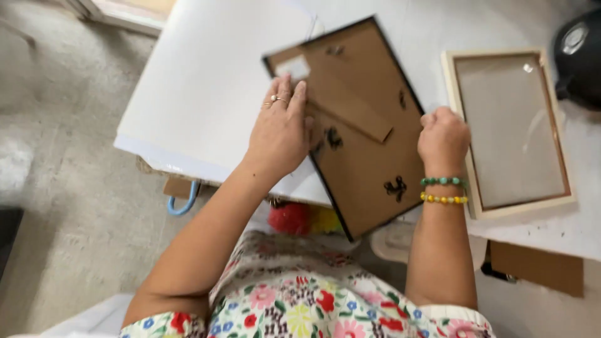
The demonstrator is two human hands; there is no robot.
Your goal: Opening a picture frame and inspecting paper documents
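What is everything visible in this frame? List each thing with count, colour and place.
picture frame, back side up: 1, brown backing board with black edge, fold-out stand and black clips, on the table between both hands.
empty frame: 1, cream wood with grey panel inside, on the table to the right.
table: 1, white, across the upper half.
dark rounded object: 1, black, top right corner, kind unclear.
blue hook-shaped piece: 1, light blue, under the table edge at left.
red and yellow fluffy item: 1, under the table edge.
cardboard piece: 1, brown, lower right.
floor: grey, left.
left hand: rings, flat on the backing.
right hand: bead bracelets on the wrist, grip on the frame's right edge.
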